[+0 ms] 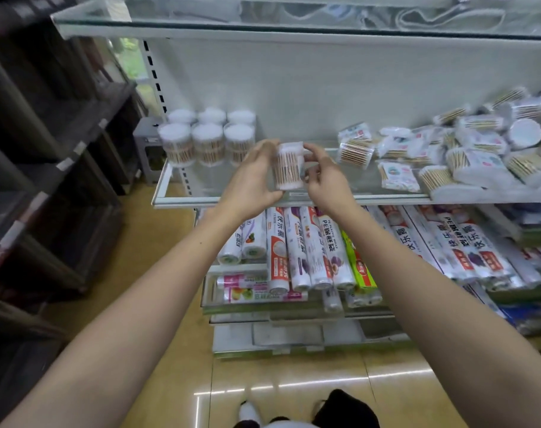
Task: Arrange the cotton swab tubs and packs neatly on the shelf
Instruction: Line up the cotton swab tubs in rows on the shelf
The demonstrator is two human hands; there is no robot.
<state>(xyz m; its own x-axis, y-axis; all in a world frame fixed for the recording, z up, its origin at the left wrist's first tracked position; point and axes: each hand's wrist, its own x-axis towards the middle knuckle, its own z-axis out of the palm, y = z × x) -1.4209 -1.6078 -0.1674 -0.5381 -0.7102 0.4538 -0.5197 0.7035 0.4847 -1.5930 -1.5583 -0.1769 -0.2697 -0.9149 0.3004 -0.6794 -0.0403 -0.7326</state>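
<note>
Both hands (250, 180) (326, 180) hold tub (289, 165) upright, axis vertical.

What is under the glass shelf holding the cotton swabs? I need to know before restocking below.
Under the glass shelf lie rolls of plastic wrap and bags, stacked lengthwise on lower shelves. Both forearms cover part of them, and what lies further back cannot be seen.

Clear swab tub (289, 165) standing upright in midair, gripped between both hands above shelf (324, 199) front edge; wooden sticks showing through wall. Six matching tubs (208, 137) sitting upright at shelf's left end, two neat rows of three. Packs (466, 149) and loose tubs lying jumbled in heap on right side
</note>
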